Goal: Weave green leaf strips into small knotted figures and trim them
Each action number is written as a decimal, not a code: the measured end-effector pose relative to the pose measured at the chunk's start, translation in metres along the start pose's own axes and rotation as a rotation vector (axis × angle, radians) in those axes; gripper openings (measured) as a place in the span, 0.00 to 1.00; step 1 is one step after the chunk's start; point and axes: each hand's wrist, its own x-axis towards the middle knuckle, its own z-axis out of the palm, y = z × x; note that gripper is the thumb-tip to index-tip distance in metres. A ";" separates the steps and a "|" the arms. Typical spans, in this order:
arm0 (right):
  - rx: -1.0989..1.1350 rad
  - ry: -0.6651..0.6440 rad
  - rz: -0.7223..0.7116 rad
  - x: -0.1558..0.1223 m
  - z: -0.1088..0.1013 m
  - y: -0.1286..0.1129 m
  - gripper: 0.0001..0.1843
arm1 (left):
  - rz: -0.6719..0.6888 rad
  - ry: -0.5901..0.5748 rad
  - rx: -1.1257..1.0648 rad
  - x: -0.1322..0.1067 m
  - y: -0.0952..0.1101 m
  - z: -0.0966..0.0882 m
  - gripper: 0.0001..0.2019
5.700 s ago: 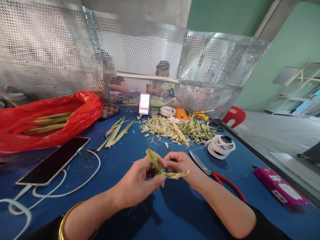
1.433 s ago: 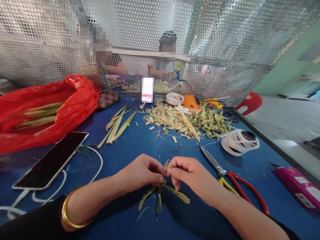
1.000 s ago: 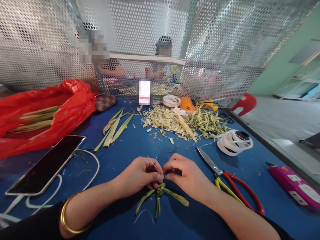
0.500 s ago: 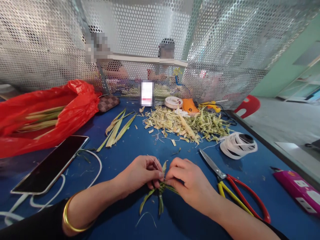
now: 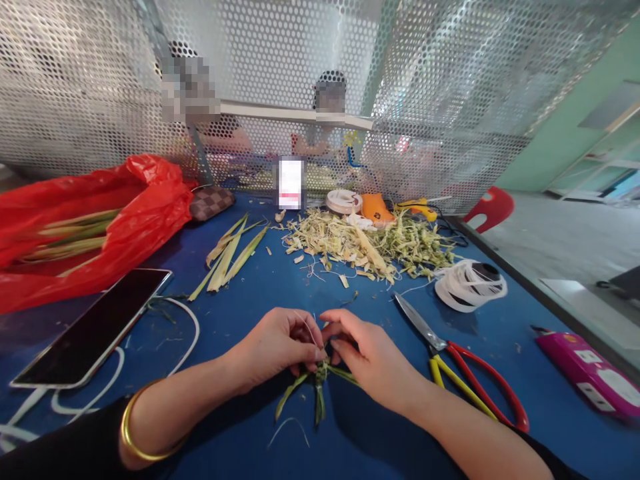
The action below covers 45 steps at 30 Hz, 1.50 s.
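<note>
In the middle of the blue table (image 5: 240,373), my left hand (image 5: 285,343) is closed in a pinch on a small bundle of green leaf strips (image 5: 320,393). Its tips splay out below and to both sides. A thin white thread (image 5: 307,323) loops up over the left fingers, and a loose end (image 5: 289,421) curls on the table below. My right hand (image 5: 363,353) meets the left at the top of the bundle, fingers curled and pinched. What its fingertips hold is partly hidden; thread seems to run between the hands.
Right of my hands lie red-and-yellow-handled scissors (image 5: 440,353), a white thread spool (image 5: 470,287) and a pink power strip (image 5: 590,373). Husk shreds (image 5: 340,243) are heaped behind, husk leaves (image 5: 230,257) at left. A phone (image 5: 95,327) and a red bag (image 5: 160,207) lie left. Perforated metal (image 5: 280,53) stands behind.
My right fingers have lifted slightly and shifted left, closer to the left fingertips. My left hand keeps its pinch on the bundle. The whole view has shifted a little.
</note>
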 end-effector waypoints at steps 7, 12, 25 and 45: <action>-0.077 0.004 -0.013 -0.002 0.001 -0.002 0.18 | 0.147 0.131 0.276 -0.001 -0.005 0.001 0.04; -0.099 0.001 -0.012 -0.001 0.001 0.000 0.19 | 0.379 0.246 0.667 -0.007 -0.006 0.005 0.05; -0.123 0.083 -0.109 0.001 0.002 0.004 0.18 | 0.900 0.359 1.121 -0.008 -0.021 0.005 0.09; 0.140 0.147 0.054 0.010 0.006 0.008 0.10 | 1.113 0.415 1.036 -0.001 -0.016 0.001 0.06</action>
